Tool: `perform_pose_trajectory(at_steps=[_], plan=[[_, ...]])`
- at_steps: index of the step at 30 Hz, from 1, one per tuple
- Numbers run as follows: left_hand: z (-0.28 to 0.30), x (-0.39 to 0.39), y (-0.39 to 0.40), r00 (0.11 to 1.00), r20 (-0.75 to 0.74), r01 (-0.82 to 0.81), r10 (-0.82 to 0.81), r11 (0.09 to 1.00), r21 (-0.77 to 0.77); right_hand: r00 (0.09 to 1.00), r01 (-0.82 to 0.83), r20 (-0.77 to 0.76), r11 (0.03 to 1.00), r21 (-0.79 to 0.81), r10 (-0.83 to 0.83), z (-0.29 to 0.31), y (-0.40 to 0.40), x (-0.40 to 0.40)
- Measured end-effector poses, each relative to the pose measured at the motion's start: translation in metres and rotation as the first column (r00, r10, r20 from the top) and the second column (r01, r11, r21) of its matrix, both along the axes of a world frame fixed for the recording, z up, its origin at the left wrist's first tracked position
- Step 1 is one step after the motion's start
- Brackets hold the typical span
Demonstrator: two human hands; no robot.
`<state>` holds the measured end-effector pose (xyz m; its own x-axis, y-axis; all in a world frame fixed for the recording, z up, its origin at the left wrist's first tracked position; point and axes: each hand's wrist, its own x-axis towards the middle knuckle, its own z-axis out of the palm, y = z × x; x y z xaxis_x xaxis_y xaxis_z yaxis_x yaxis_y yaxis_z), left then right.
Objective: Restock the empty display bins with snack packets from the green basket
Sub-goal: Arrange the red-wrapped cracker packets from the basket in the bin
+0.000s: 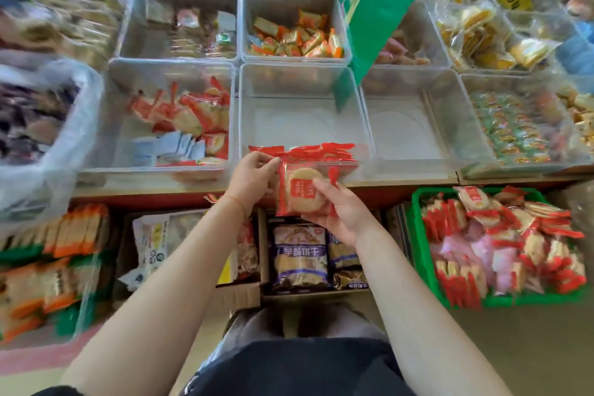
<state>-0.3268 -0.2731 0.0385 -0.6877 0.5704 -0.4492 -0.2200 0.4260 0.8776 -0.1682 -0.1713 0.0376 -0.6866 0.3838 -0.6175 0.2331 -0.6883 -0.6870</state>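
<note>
Several red snack packets [303, 177] are bunched between both hands at the near wall of the empty bin [302, 119], so a loose pinch could spill some onto the boxes below. The left hand [252, 175] pinches the stack's left edge; the right hand [342, 214] cups it from beneath, thumb over the front packet, forearms reaching forward; the green basket [424, 254] sits low to the right, well stocked

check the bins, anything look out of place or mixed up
Yes. The bin left of the empty bin mixes stock: pale blue packets lie among red ones. The green sign also leans tilted across the bins.
</note>
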Motion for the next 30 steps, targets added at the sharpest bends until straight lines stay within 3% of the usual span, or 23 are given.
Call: perform_pose_trajectory(at_steps=[3, 6, 8, 12, 15, 17, 20, 25, 27, 30], plan=[[0.004, -0.020, -0.019, 0.953, 0.267, 0.138, -0.144, 0.990, 0.044, 0.999, -0.032, 0.046, 0.997, 0.077, 0.029, -0.003, -0.002, -0.018], [-0.002, -0.037, -0.033, 0.927, 0.287, 0.251, -0.242, 0.968, 0.004, 0.996, -0.077, 0.058, 0.993, 0.086, 0.072, -0.002, 0.004, -0.034], [-0.004, -0.048, -0.033, 0.959, 0.231, 0.161, -0.162, 0.987, 0.023, 0.998, -0.016, 0.057, 0.996, 0.093, 0.011, -0.002, 0.011, -0.045], [0.004, -0.081, -0.010, 0.989, 0.019, -0.147, 0.146, 0.973, 0.177, 0.983, 0.153, 0.071, 0.971, 0.184, -0.168, -0.003, 0.041, -0.068], [-0.004, -0.110, 0.018, 0.942, -0.306, -0.112, 0.137, 0.989, 0.097, 0.983, 0.085, 0.127, 0.934, 0.347, -0.136, -0.008, 0.064, -0.087], [-0.018, -0.126, 0.037, 0.870, -0.489, -0.061, 0.055, 0.998, 0.005, 0.969, -0.052, 0.233, 0.854, 0.518, -0.082, -0.013, 0.075, -0.100], [-0.043, -0.139, 0.060, 0.724, -0.684, 0.019, -0.091, 0.994, -0.112, 0.927, -0.240, 0.366, 0.625, 0.743, -0.080, -0.019, 0.090, -0.119], [-0.074, -0.139, 0.066, 0.626, -0.761, 0.032, -0.168, 0.981, -0.190, 0.834, -0.543, 0.551, 0.190, 0.818, 0.013, -0.041, 0.101, -0.150], [-0.077, -0.137, 0.065, 0.611, -0.775, 0.027, -0.161, 0.983, -0.183, 0.773, -0.635, 0.627, 0.123, 0.763, 0.100, -0.054, 0.097, -0.163], [-0.079, -0.138, 0.066, 0.578, -0.798, 0.024, -0.170, 0.981, -0.191, 0.686, -0.725, 0.692, 0.123, 0.678, 0.225, -0.066, 0.086, -0.184]])
